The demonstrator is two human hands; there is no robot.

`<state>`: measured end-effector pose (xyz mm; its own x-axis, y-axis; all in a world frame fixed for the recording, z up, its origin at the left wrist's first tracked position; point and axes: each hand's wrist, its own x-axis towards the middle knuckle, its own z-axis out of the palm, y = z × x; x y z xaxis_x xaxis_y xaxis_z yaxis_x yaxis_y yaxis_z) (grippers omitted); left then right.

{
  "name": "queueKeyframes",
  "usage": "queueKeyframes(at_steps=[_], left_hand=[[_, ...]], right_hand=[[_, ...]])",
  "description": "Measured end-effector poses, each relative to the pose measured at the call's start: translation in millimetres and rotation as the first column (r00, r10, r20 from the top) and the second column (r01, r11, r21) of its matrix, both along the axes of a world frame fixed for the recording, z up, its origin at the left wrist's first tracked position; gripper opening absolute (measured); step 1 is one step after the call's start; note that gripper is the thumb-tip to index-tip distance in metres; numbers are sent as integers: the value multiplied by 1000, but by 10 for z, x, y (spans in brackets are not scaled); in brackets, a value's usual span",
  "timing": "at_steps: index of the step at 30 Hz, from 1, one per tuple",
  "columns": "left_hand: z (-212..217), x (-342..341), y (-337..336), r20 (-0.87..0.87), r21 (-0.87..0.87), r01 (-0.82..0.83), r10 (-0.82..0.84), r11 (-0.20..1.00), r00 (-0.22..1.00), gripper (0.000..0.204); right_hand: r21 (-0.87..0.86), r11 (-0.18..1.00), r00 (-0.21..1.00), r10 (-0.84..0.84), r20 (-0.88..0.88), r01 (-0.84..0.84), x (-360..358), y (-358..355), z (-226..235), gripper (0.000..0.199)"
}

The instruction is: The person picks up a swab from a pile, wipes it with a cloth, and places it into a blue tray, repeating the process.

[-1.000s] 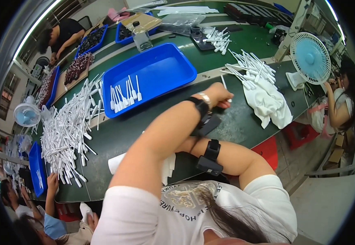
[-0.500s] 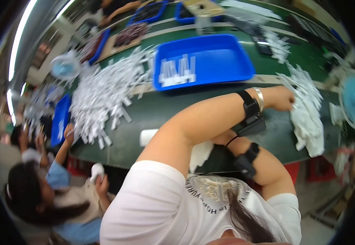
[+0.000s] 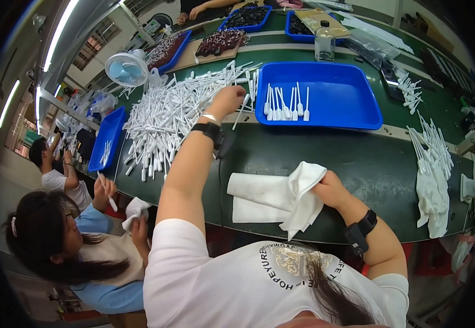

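My left hand (image 3: 229, 101) is closed at the right edge of a big heap of white plastic sticks (image 3: 166, 112), each with a thin stem and a thicker end. A single white stick (image 3: 241, 113) hangs from its fingertips. Close to the table's near edge, my right hand (image 3: 330, 189) grips a bunched white cloth (image 3: 303, 194), part of which lies flat on the table to the left. Just beyond, a blue tray (image 3: 336, 121) holds several of these sticks in a row on its left side.
At the right, more white sticks (image 3: 434, 145) lie over a crumpled white cloth (image 3: 433, 202). A clear bottle (image 3: 325, 42) stands behind the tray. A fan (image 3: 125, 70) is at the far left. A co-worker (image 3: 79, 240) sits to my left, near another blue tray (image 3: 108, 139).
My left hand has swung from the sticks and cloth at the far right across to the heap on the left. My right hand, hidden before, now shows with the white cloth.
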<state>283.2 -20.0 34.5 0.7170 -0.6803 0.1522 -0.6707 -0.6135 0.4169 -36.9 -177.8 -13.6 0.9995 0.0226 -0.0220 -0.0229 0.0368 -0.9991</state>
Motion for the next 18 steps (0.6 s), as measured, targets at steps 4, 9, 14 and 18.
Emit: queueKeyframes(at_steps=[4, 9, 14, 18], left_hand=[[-200, 69, -312, 150, 254, -80, 43, 964, 988, 27], [-140, 330, -148, 158, 129, -122, 101, 984, 982, 27], [639, -228, 377, -617, -530, -202, -211, 823, 758, 24], [389, -1123, 432, -627, -762, -476, -686, 439, 369, 7]], right_hand=[[4, 1000, 999, -8, -32, 8, -27, -9, 24, 23], [1, 1000, 1000, 8, -8, -8, 11, 26, 45, 23], [116, 993, 999, 15, -33, -11, -25, -78, 65, 24], [410, 909, 997, -70, -39, 79, -1, -148, -30, 25]])
